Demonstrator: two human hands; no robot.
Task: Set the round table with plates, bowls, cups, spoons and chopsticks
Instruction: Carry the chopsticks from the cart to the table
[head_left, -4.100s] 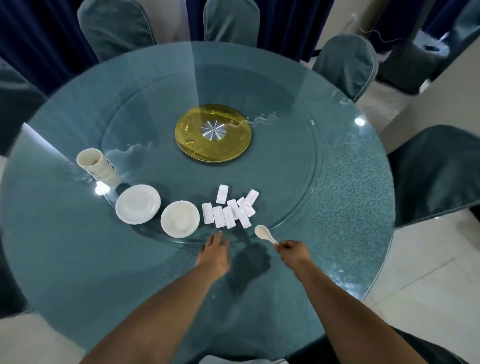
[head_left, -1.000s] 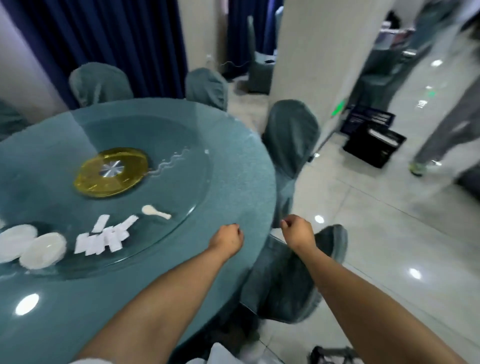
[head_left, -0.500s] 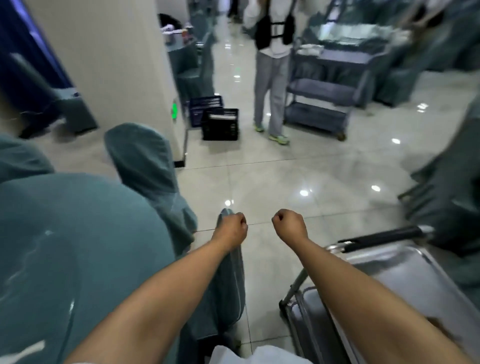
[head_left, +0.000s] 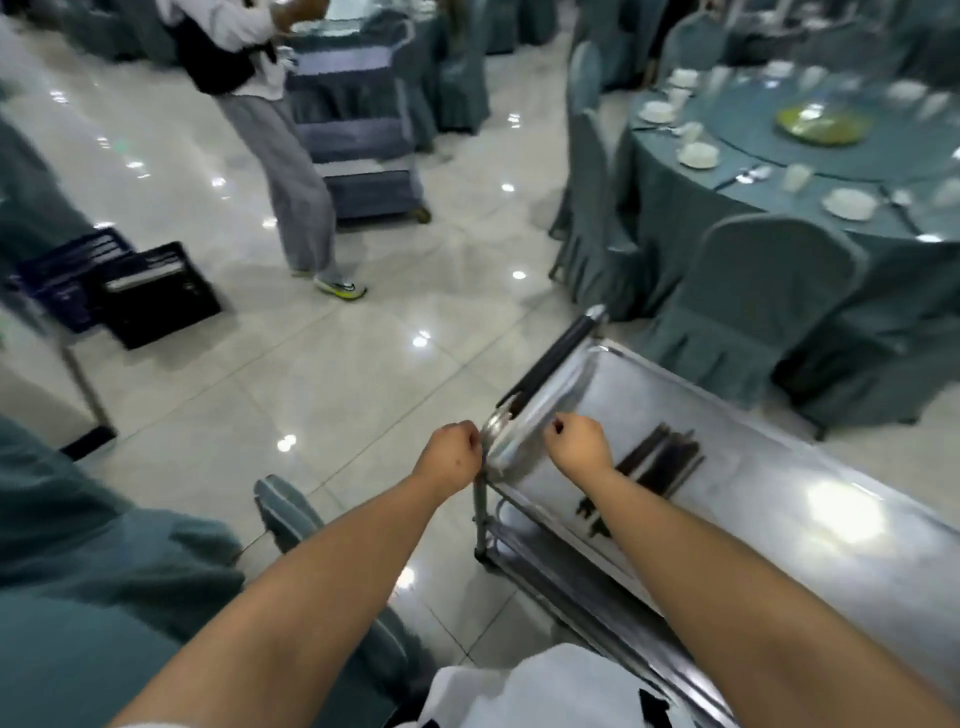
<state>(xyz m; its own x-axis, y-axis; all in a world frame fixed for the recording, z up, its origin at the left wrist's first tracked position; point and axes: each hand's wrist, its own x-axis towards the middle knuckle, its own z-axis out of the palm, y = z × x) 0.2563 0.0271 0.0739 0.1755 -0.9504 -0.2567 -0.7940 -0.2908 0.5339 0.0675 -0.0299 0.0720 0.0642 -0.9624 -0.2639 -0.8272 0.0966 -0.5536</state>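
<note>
Fisted hands (head_left: 452, 453) (head_left: 577, 445) over steel cart (head_left: 831, 519); chopsticks (head_left: 660, 460) on top.

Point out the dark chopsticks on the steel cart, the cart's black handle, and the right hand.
dark chopsticks (head_left: 655, 464), head view, middle of the bundle.
black handle (head_left: 555, 359), head view, midway along the grip.
right hand (head_left: 578, 442), head view, back of the fist.

Both forearms are bare from elbow to wrist, with no sleeves, watch, bracelet or rings to be seen. The left hand (head_left: 453, 453) and right hand (head_left: 577, 447) wear no gloves. At the bottom edge, a white cloth garment (head_left: 524, 691) covers the torso, with a small black mark (head_left: 655, 707) on its right side.
</note>
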